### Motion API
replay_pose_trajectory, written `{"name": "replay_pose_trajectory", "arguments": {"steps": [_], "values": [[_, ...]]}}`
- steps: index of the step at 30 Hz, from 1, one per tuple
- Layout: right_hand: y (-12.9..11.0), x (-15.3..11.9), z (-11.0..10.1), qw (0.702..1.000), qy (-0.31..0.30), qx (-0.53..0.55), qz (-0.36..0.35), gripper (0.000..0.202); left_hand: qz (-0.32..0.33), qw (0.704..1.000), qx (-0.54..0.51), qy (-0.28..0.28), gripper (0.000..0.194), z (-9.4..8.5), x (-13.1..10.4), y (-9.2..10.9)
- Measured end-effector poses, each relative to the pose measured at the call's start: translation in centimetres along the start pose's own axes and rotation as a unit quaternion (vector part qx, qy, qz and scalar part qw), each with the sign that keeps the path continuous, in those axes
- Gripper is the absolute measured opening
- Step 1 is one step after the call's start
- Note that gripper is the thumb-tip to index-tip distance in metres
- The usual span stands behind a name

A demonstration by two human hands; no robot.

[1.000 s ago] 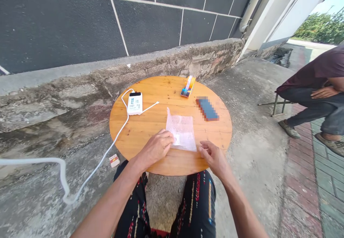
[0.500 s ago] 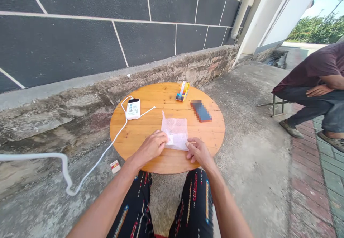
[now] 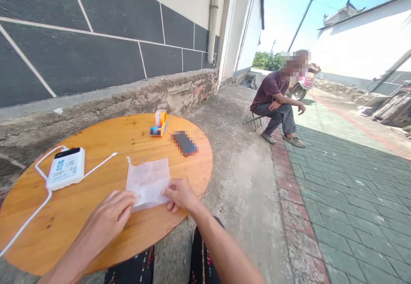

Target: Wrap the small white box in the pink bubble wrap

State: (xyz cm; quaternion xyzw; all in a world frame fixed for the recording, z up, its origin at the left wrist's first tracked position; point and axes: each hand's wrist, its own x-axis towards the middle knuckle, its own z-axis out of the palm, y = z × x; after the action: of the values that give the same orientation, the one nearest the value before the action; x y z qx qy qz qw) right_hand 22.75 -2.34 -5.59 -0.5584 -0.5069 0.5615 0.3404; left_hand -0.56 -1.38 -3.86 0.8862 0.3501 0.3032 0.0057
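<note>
A thin, see-through whitish sheet that looks like bubble wrap lies on the round wooden table, one far corner twisted up to a point. My left hand is closed with its fingertips pinching the sheet's near left side. At the near right edge, my right hand grips the sheet between thumb and forefinger, its other fingers curled beneath. A small pale patch shows faintly in the sheet near my left fingertips; I cannot tell what it is.
On the wooden table are a yellow tape dispenser, a blurred-out phone-like dark slab, and a white box-shaped device with a white cable. A person sits on a folding stool at the right.
My view has swung to the right, so the table sits farther left and more of the seated person and yard shows. Both hands keep their hold on the sheet.
</note>
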Motion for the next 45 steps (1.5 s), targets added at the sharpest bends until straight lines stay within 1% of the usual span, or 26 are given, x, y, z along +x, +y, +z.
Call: {"name": "replay_pose_trajectory", "arguments": {"steps": [3, 8, 13, 17, 20, 24, 27, 29, 34, 37, 42, 45], "values": [[-0.2, 0.2, 0.1, 1.000, -0.007, -0.019, 0.003, 0.012, -0.006, 1.000, -0.006, 0.008, 0.017, -0.1, 0.0, 0.4], [-0.5, 0.5, 0.4, 0.999, -0.009, -0.049, -0.006, 0.017, -0.042, 0.998, -0.016, -0.037, 0.022, -0.8, 0.3, 1.8], [-0.8, 0.7, 0.7, 0.996, 0.006, -0.091, -0.009, 0.021, -0.067, 0.995, -0.048, -0.050, 0.023, -1.4, 0.5, 2.1], [-1.1, 0.8, 1.2, 0.989, 0.034, -0.140, -0.007, 0.026, -0.058, 0.995, -0.063, -0.045, 0.026, -1.8, 0.5, 2.1], [-1.1, 0.9, 1.7, 0.985, 0.053, -0.164, -0.005, 0.027, -0.044, 0.996, -0.055, -0.049, 0.033, -1.9, 0.4, 2.2], [-1.3, 0.6, 2.0, 0.985, 0.068, -0.160, 0.000, 0.026, -0.037, 0.995, -0.018, -0.086, 0.040, -1.9, 0.6, 2.3], [-1.7, 0.3, 2.2, 0.986, 0.075, -0.148, 0.010, 0.023, -0.042, 0.993, 0.001, -0.110, 0.034, -1.9, 0.9, 2.5], [-1.9, 0.2, 2.3, 0.986, 0.079, -0.143, 0.018, 0.023, -0.041, 0.992, 0.006, -0.117, 0.028, -1.9, 1.1, 2.6], [-2.2, 0.4, 2.7, 0.983, 0.094, -0.151, 0.041, 0.026, -0.044, 0.994, 0.010, -0.105, 0.015, -1.7, 1.5, 2.7], [-2.2, 0.6, 2.9, 0.979, 0.102, -0.165, 0.061, 0.028, -0.061, 0.992, -0.013, -0.106, 0.018, -1.6, 1.8, 2.7], [-2.2, 0.6, 3.2, 0.974, 0.115, -0.180, 0.080, 0.028, -0.085, 0.983, -0.020, -0.164, 0.018, -2.5, 2.3, 2.7], [-2.1, 0.7, 3.5, 0.971, 0.127, -0.185, 0.077, 0.026, -0.085, 0.980, -0.008, -0.181, 0.019, -3.1, 2.5, 2.8]]}}
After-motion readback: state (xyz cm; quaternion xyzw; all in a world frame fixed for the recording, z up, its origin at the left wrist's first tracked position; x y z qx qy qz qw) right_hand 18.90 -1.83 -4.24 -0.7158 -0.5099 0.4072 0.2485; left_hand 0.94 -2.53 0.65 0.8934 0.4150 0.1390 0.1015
